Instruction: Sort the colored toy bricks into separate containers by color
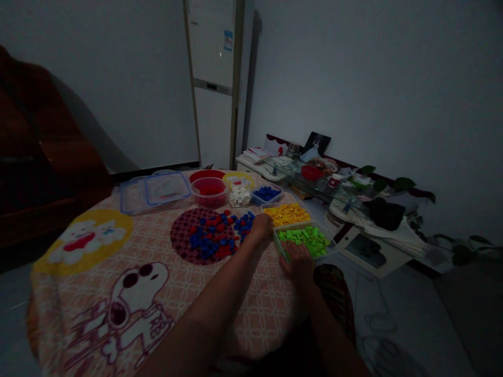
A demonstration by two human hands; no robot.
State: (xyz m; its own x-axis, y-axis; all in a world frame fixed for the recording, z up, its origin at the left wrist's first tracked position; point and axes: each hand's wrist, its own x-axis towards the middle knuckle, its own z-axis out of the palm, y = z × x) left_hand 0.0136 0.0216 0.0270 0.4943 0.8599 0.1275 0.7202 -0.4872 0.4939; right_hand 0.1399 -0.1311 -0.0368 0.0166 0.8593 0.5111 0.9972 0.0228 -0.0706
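A pile of red and blue bricks (214, 238) lies on a dark round mat on the blanket-covered table (118, 272). My left hand (261, 226) sits at the pile's right edge, next to the tray of yellow bricks (286, 213). Its fingers are curled in, and what they hold is hidden. My right hand (298, 262) rests on the near left corner of the tray of green bricks (304, 238), fingers bent over its rim.
Behind the pile stand a red tub (209, 191), a tub of white pieces (239, 195) and a tray of blue bricks (266, 193). Clear lids (155, 191) lie at the back left. A cluttered low glass table (346, 199) is at the right.
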